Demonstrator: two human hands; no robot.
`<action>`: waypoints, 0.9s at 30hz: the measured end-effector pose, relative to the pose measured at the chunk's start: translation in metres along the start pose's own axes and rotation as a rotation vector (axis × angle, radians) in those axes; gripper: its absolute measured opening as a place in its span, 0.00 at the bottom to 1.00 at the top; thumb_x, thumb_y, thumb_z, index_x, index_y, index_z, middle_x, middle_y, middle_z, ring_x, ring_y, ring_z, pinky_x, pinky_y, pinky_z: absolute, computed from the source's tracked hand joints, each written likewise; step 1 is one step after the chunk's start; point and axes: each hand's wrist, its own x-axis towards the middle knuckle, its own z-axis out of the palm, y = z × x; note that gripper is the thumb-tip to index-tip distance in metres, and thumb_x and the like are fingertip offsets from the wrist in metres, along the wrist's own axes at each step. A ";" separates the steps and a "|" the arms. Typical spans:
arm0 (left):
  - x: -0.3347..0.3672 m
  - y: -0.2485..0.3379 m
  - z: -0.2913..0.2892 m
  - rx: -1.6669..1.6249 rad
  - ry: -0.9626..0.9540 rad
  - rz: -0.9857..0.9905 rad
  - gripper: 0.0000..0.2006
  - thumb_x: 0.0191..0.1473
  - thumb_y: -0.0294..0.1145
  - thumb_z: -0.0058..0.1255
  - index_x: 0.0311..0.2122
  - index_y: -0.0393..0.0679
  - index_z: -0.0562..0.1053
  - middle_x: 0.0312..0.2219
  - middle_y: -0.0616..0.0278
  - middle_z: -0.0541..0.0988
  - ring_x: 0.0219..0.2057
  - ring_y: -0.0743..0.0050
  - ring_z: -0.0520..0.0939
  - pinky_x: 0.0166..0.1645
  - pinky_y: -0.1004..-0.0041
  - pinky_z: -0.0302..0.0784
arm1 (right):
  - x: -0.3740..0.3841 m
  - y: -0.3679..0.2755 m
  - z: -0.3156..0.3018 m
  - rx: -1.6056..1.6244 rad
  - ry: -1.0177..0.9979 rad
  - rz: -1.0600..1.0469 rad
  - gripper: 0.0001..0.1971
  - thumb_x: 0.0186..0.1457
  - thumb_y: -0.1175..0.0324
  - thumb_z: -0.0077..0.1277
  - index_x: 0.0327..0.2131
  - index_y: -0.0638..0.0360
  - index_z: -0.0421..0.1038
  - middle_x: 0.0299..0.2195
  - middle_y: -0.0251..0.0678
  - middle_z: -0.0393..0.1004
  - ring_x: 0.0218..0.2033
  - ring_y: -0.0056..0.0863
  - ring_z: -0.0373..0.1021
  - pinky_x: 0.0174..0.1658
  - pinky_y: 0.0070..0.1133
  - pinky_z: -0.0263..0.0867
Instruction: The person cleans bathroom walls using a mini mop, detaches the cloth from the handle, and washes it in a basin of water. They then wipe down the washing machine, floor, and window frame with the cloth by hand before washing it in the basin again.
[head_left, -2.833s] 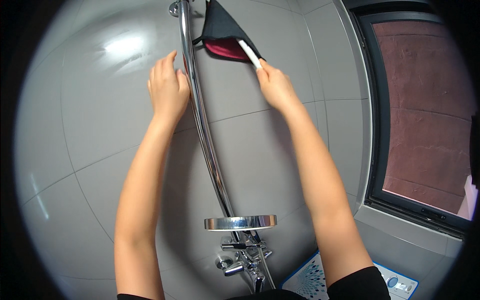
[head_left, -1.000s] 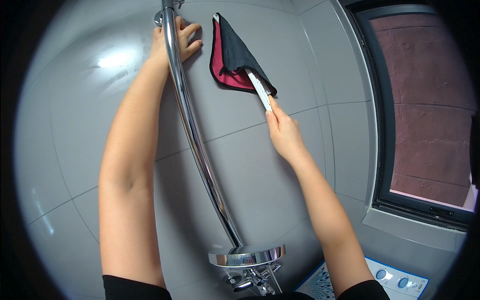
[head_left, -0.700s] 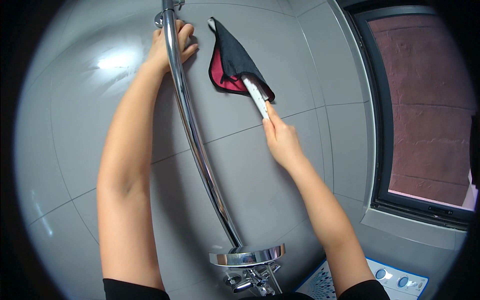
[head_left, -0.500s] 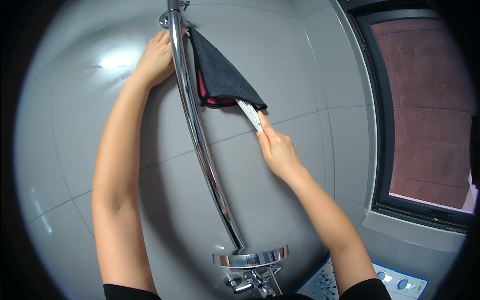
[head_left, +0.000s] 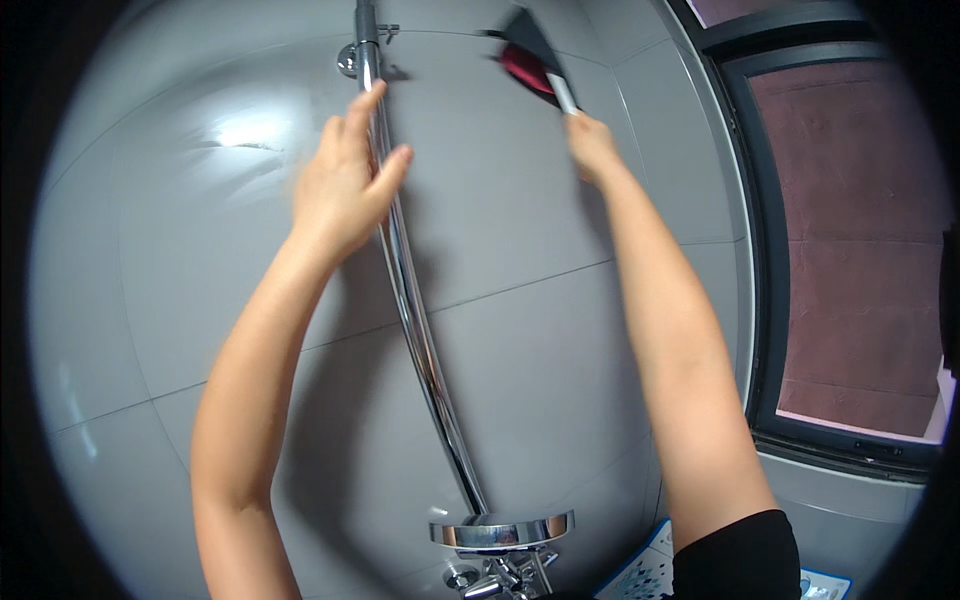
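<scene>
My right hand point(head_left: 592, 147) is raised high on the right, closed round the white handle point(head_left: 563, 94) of a tool. A dark grey cloth point(head_left: 535, 40) with a red inner side point(head_left: 528, 68) hangs over the tool's far end, blurred by motion. What lies beneath the cloth is hidden. On the left, my left hand point(head_left: 345, 185) has its fingers apart and holds nothing. It is over the upper part of a chrome shower pipe point(head_left: 405, 285); whether it touches the pipe I cannot tell.
Grey wall tiles point(head_left: 520, 370) surround the pipe. A round chrome shower head point(head_left: 502, 534) sits low, above a mixer tap point(head_left: 497, 580). A wall bracket point(head_left: 348, 60) holds the pipe's top. To the right is a dark-framed window point(head_left: 765, 300); a blue-and-white patterned panel point(head_left: 645, 568) shows below.
My right hand has swung the cloth-covered tool up and right, away from the pipe. My left hand has come down from the pipe's upper end, its fingers spreading.
</scene>
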 end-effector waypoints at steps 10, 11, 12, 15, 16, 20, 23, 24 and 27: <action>-0.014 0.004 0.011 0.290 0.006 0.108 0.27 0.49 0.34 0.52 0.56 0.45 0.63 0.35 0.56 0.70 0.34 0.59 0.73 0.36 0.64 0.70 | -0.027 0.107 -0.031 -0.095 0.089 0.134 0.19 0.61 0.55 0.37 0.44 0.59 0.69 0.36 0.53 0.74 0.40 0.54 0.70 0.43 0.39 0.65; -0.012 0.014 0.008 0.433 0.001 0.116 0.26 0.48 0.33 0.53 0.54 0.44 0.65 0.36 0.56 0.70 0.36 0.59 0.72 0.38 0.64 0.69 | -0.031 0.099 -0.027 -0.100 0.098 0.072 0.19 0.61 0.55 0.37 0.45 0.59 0.69 0.36 0.54 0.74 0.40 0.54 0.70 0.43 0.40 0.65; -0.012 0.018 0.006 0.436 -0.006 0.111 0.26 0.48 0.33 0.53 0.54 0.44 0.65 0.36 0.56 0.70 0.36 0.59 0.72 0.38 0.64 0.69 | -0.041 0.080 -0.022 -0.107 0.081 -0.004 0.20 0.61 0.55 0.37 0.46 0.59 0.68 0.36 0.55 0.74 0.40 0.55 0.70 0.43 0.40 0.65; -0.008 0.032 0.009 0.460 0.086 0.269 0.25 0.45 0.34 0.57 0.51 0.44 0.68 0.40 0.57 0.70 0.42 0.60 0.71 0.45 0.62 0.65 | -0.085 0.042 -0.007 -0.004 0.023 -0.113 0.21 0.61 0.58 0.40 0.53 0.60 0.65 0.34 0.55 0.74 0.38 0.51 0.72 0.41 0.36 0.66; -0.006 0.033 0.013 0.457 0.085 0.265 0.25 0.45 0.34 0.57 0.51 0.44 0.68 0.40 0.57 0.70 0.42 0.60 0.71 0.45 0.62 0.65 | -0.103 0.038 -0.003 0.032 0.020 -0.208 0.22 0.62 0.59 0.41 0.56 0.60 0.63 0.33 0.55 0.74 0.36 0.49 0.73 0.40 0.34 0.66; 0.012 0.025 0.032 0.468 0.033 0.367 0.23 0.45 0.27 0.56 0.49 0.40 0.69 0.47 0.57 0.70 0.47 0.62 0.71 0.46 0.67 0.66 | -0.198 0.003 -0.022 0.156 -0.263 -0.023 0.22 0.63 0.62 0.41 0.58 0.58 0.61 0.22 0.39 0.68 0.24 0.25 0.65 0.32 0.24 0.64; 0.026 0.021 0.041 0.675 -0.094 0.411 0.24 0.44 0.19 0.51 0.51 0.42 0.69 0.49 0.60 0.71 0.47 0.65 0.73 0.45 0.69 0.67 | -0.249 0.007 -0.042 0.187 -0.320 0.032 0.22 0.64 0.61 0.40 0.60 0.54 0.60 0.19 0.30 0.63 0.21 0.18 0.62 0.27 0.20 0.61; 0.026 0.019 0.045 0.667 -0.098 0.412 0.24 0.44 0.19 0.51 0.51 0.42 0.69 0.49 0.60 0.71 0.47 0.65 0.73 0.45 0.69 0.67 | -0.265 -0.005 -0.054 0.265 -0.421 0.156 0.22 0.64 0.61 0.40 0.60 0.52 0.59 0.17 0.27 0.61 0.19 0.16 0.59 0.24 0.19 0.59; 0.028 0.019 0.043 0.645 -0.262 0.535 0.27 0.46 0.21 0.50 0.56 0.46 0.67 0.55 0.63 0.69 0.46 0.66 0.75 0.45 0.67 0.70 | -0.296 -0.017 -0.073 0.437 -0.585 0.360 0.22 0.65 0.61 0.38 0.62 0.48 0.57 0.15 0.24 0.57 0.15 0.12 0.55 0.19 0.16 0.55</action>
